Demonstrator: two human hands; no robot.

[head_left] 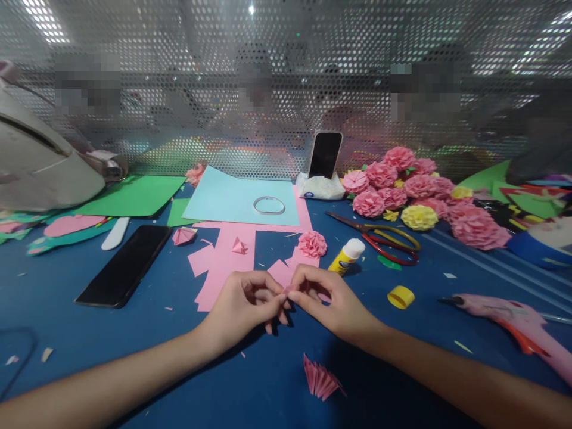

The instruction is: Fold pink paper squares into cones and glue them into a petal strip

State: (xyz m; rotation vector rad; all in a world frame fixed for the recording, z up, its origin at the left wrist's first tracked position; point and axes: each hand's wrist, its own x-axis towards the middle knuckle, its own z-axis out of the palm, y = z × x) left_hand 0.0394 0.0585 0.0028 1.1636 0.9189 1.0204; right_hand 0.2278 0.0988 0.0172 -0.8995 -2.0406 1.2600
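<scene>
My left hand (pixel 250 302) and my right hand (pixel 328 298) meet above the blue table, thumbs and forefingers pinched together on a small piece of pink paper (pixel 288 290). Most of that piece is hidden by my fingertips. Nearer to me lies a fan-folded pink paper (pixel 320 379). Beyond my hands are pink paper strips (pixel 236 250), a small folded pink paper (pixel 239 245) and a ruffled pink paper flower (pixel 312 244). A yellow glue stick (pixel 347 256) with a white top leans just past my right hand.
To the right are scissors (pixel 379 233), a yellow cap (pixel 401 297), a pink glue gun (pixel 509 319) and a heap of paper flowers (pixel 397 185). A black phone (pixel 125 265) lies left. Light blue paper (pixel 236 196) and a propped phone (pixel 326 156) stand before a perforated metal screen (pixel 201 119).
</scene>
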